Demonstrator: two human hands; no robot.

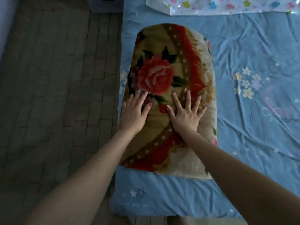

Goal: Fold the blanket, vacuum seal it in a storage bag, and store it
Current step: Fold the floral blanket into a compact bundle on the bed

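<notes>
- Two hands, left hand (133,111) and right hand (186,114), lie flat with fingers spread, pressing the folded blanket (170,70).
- Folding looks largely complete; the blanket rests as a long pad on the bed (251,54) near its left edge.
- Remaining: bagging, vacuum sealing, storing.
- Storage bag (227,4) lies beyond the blanket, apart from it.
- No obstruction visible between them.

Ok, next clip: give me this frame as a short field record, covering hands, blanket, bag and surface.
left hand: flat, fingers spread, pressing on blanket
right hand: flat, fingers spread, pressing on blanket, ring on one finger
blanket: folded to a long pad, rose pattern up
storage bag: flower print, at far edge, apart from blanket
bed sheet: blue, wrinkled
</notes>
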